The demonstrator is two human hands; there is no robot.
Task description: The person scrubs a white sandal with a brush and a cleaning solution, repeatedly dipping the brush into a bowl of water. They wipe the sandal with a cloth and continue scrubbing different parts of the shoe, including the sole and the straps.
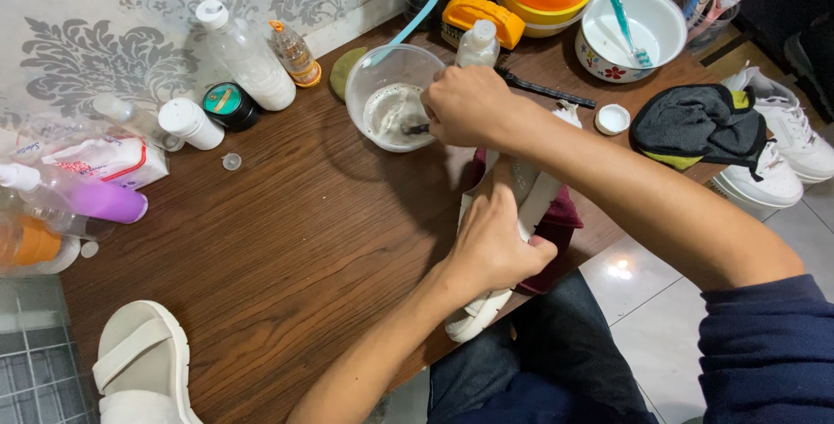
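My left hand [495, 241] is wrapped tight around a white sandal [486, 302] that lies on a maroon cloth [560, 215] at the near edge of the wooden table [287, 241], its toe end hanging over the edge toward my lap. My right hand [469, 104] is closed around a small dark brush [417, 129], whose tip dips into the cloudy liquid in a clear plastic bowl [382, 76] just beyond the sandal. A small clear bottle [478, 43] stands right behind my right hand, and its white cap [612, 118] lies off to the right. A second white sandal [143, 363] sits at the table's near left corner.
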